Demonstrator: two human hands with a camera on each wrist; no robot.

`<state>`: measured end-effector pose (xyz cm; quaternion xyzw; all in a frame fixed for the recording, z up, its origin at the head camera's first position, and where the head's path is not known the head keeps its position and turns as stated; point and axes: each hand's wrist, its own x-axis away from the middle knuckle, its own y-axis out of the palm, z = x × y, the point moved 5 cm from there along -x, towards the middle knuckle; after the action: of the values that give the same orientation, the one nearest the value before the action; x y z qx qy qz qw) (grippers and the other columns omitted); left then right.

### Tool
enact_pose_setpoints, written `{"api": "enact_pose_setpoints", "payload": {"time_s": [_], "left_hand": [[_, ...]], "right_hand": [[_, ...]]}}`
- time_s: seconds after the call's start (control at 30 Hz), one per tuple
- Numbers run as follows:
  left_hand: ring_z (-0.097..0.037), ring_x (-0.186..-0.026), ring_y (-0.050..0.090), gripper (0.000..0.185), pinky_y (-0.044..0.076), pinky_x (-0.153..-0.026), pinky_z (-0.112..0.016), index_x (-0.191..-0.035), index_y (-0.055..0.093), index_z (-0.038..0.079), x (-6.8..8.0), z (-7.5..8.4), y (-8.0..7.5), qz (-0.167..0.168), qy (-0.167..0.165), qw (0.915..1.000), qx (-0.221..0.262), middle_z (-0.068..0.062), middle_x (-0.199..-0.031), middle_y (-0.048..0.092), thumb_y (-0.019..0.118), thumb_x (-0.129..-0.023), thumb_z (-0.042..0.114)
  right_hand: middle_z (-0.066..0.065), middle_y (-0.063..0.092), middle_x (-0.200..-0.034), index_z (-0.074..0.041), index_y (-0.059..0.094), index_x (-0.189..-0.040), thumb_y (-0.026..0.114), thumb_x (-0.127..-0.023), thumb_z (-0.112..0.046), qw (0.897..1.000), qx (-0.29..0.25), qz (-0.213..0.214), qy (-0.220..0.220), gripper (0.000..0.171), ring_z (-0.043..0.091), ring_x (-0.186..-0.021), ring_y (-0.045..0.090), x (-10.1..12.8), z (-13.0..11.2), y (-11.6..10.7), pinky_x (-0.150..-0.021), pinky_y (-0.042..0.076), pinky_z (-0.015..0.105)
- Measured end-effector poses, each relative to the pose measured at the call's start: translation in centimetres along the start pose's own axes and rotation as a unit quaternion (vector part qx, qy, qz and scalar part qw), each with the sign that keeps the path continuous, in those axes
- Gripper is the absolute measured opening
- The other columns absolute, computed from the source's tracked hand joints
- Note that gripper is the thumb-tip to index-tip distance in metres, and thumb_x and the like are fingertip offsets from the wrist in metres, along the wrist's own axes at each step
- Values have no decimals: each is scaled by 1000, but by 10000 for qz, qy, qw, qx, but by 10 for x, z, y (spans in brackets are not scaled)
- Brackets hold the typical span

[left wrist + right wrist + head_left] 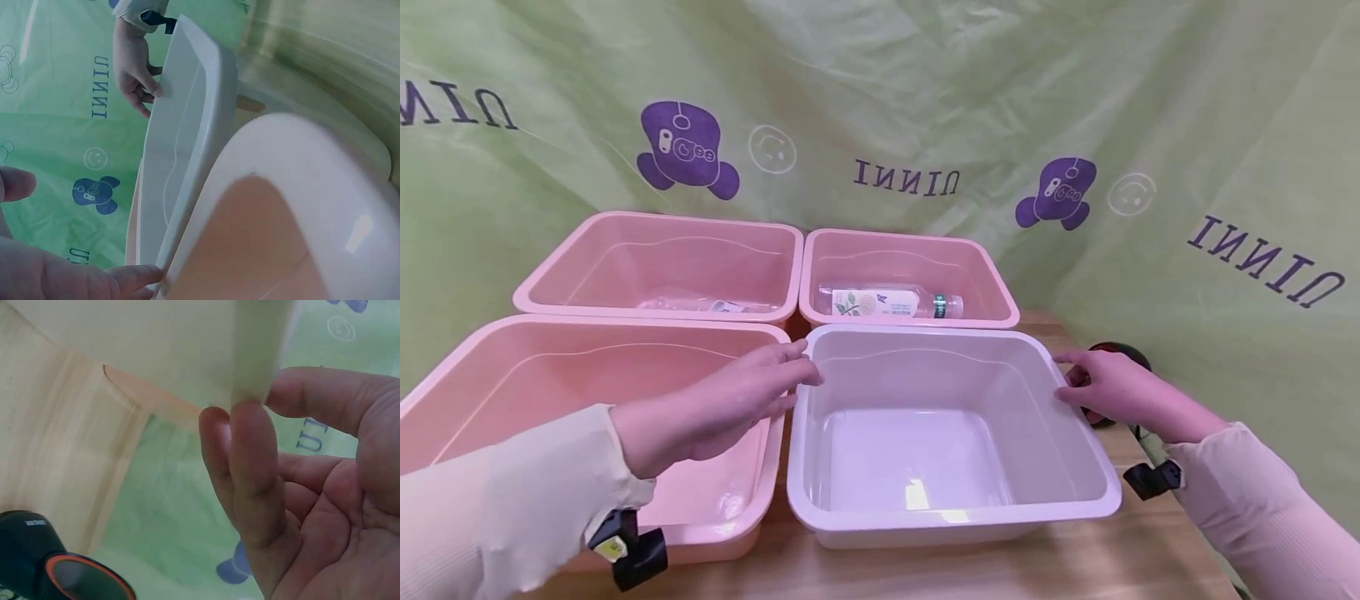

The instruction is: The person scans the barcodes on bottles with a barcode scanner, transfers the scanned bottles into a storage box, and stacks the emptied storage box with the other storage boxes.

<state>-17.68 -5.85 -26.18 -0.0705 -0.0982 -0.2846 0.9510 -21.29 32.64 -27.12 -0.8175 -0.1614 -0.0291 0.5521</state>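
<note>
A white plastic basin point(955, 518) sits on the wooden table, front right among the basins, with nothing inside it. My right hand point(1112, 387) pinches its right rim; in the right wrist view the thumb and fingers point(253, 444) lie on opposite faces of the wall. Over on the left, my left hand point(730, 404) reaches across the pink basin point(587, 323). Its extended fingers touch the white basin's left rim near the back corner, and the left wrist view shows the thumb spread away from it.
Two more pink basins stand behind: the back left one point(700, 225) holds a clear bottle point(688, 304), the back right one point(895, 239) a labelled plastic bottle point(880, 302). Beyond my right hand is a black object with a red-orange ring point(87, 575). A printed green curtain point(850, 108) hangs behind.
</note>
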Motion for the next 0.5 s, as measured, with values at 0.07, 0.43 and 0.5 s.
{"api": "enact_pose_setpoints", "payload": {"time_s": [0.07,0.43,0.5], "left_hand": [[-38,-142,17,38,12,-114,-55,-118,50,-8,0,-1,2,47,-88,9999,46,-12,-161,-9,49,-92,20],[-39,-145,3,64,27,-109,-55,-140,21,-9,0,0,4,360,-294,9968,654,-8,-160,-16,50,-90,18],[-41,-144,6,73,24,-110,-56,-147,12,-8,1,-2,8,304,-371,9965,690,-6,-160,-18,49,-90,19]], "right_hand": [[5,64,-88,11,45,-135,66,-89,-15,9995,-309,-38,37,56,15,-69,63,3,5,0,-56,55,30],[19,64,-109,19,27,-141,53,-99,-14,9544,-2779,-1087,-21,59,24,-86,67,19,27,9,-71,57,42],[20,63,-113,19,27,-141,52,-100,-14,9481,-2948,-1191,-91,58,25,-86,67,21,30,10,-73,57,43]]}}
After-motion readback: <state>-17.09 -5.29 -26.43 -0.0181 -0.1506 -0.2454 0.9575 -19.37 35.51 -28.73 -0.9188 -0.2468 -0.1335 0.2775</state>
